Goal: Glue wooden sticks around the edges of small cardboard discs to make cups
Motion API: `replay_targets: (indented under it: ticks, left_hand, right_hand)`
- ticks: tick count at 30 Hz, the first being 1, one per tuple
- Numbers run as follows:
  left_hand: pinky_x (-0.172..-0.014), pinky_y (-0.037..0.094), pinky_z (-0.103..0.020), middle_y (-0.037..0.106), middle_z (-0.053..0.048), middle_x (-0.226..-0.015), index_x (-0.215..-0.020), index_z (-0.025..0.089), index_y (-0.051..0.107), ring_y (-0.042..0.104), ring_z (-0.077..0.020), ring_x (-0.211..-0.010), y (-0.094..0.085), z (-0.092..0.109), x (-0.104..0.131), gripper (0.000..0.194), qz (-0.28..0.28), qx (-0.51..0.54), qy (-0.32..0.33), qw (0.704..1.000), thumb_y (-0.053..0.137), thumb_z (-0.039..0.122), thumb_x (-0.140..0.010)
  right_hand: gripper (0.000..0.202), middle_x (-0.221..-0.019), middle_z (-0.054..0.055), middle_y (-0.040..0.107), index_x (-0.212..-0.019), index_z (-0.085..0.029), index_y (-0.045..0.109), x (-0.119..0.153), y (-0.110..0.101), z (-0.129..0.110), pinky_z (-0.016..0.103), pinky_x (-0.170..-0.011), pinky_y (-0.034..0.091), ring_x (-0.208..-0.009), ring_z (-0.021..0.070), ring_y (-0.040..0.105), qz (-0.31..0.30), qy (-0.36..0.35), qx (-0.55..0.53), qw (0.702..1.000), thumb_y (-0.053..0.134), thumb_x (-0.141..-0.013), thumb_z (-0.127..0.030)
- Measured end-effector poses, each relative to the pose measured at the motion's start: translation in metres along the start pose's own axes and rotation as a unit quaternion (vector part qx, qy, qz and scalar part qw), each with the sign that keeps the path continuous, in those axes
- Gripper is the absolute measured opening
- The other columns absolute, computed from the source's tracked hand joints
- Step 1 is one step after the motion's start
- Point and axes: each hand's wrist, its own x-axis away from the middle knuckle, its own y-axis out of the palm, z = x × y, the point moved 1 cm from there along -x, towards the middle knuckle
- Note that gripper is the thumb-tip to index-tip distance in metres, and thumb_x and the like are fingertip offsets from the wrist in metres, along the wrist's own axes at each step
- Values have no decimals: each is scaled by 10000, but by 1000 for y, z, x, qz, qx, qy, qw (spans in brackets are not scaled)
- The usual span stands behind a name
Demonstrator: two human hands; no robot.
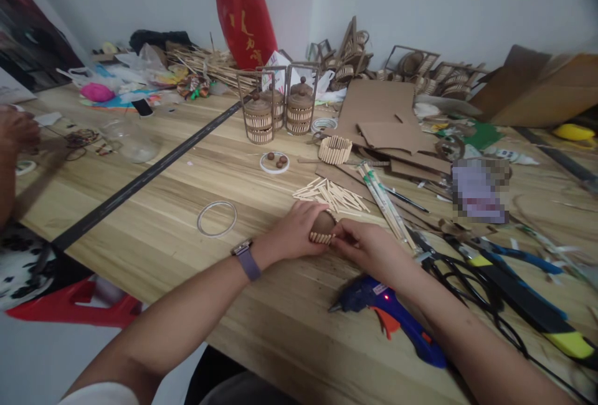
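Note:
My left hand (296, 230), with a watch on its wrist, is closed round a round brown cardboard piece (324, 223). A row of short wooden sticks (320, 238) stands along the near edge of that piece. My right hand (362, 244) pinches at the right end of this row; what lies between its fingertips is hidden. Just beyond my hands is a loose pile of wooden sticks (331, 194). Behind the pile sits a ring of upright sticks (335, 150). A blue glue gun (392, 311) with a lit red light lies below my right hand.
Pliers (518, 255), a yellow-black tool (527, 305) and black cable lie at right. Lidded stick baskets (259, 119) with tall handles stand behind. A tape ring (217, 219), brown beads (276, 159) and cardboard (378, 103) are on the table. Another person's hand (18, 128) is at far left.

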Motion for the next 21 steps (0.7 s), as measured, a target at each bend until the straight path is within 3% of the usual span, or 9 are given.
replay_targets:
  ticks: [21]
  left_hand:
    - [-1047, 390, -473, 522, -127, -1291, -1281, 192, 446, 458, -306, -1225, -2, 3, 0, 739, -1, 17, -9, 1000, 789, 206, -627]
  right_hand:
    - [133, -633, -7, 622, -718, -200, 583, 1, 1, 2, 231, -542, 353, -576, 145, 533, 12, -4, -11, 1000, 514, -827, -228]
